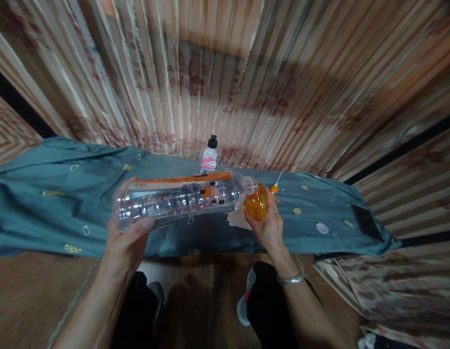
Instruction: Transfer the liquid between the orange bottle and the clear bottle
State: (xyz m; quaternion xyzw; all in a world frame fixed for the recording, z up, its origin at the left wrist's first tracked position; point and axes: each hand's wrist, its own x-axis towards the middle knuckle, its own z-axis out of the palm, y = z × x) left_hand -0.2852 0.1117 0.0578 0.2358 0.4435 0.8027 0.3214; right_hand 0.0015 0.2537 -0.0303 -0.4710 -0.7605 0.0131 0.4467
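Observation:
My left hand [128,240] is wrapped round the base end of a large clear plastic bottle [177,201] with an orange-edged label. The bottle lies nearly level in the air above the cloth, its neck pointing right. At that neck, my right hand [267,225] grips a small rounded bottle [256,202] of see-through orange plastic. The two mouths meet or nearly meet; I cannot tell if they touch. Just beyond my right hand rests an orange spray head [274,189] with a thin pale tube sticking up. Any liquid inside the large bottle is hard to make out.
A teal patterned cloth [112,165] covers the narrow table. At its back edge stands a small clear bottle [209,157] with a black cap and pink label. A pale paper piece [239,219], a whitish disc [322,228] and a dark phone-like slab [367,223] lie there. Pleated curtains [210,72] hang behind.

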